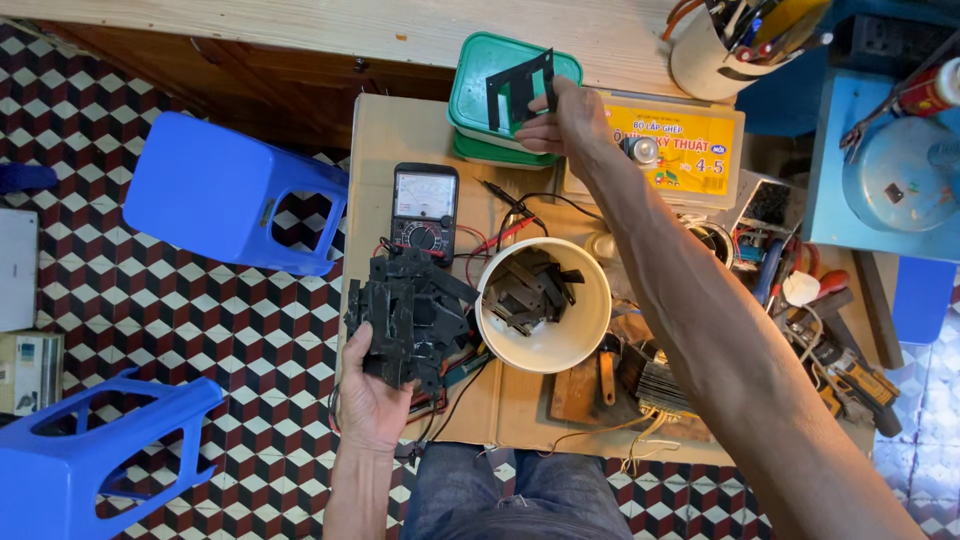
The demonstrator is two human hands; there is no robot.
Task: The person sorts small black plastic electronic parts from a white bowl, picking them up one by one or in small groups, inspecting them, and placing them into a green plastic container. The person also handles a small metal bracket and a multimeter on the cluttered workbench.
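Note:
My left hand (372,395) holds a loose pile of black flat metal plates (408,315) above the near left part of the small work table (400,130). My right hand (562,125) reaches far across and grips one black E-shaped plate (520,90) over a green lidded box (478,95) at the table's far edge. Between the hands stands a white plastic bucket (575,335) with more black plates (530,288) inside it.
An analogue multimeter (424,208) with red and black leads lies behind the pile. A yellow labelled box (690,150), a cup of tools (715,50), pliers and screwdrivers (830,340) crowd the right. Two blue plastic stools (235,190) stand on the tiled floor at left.

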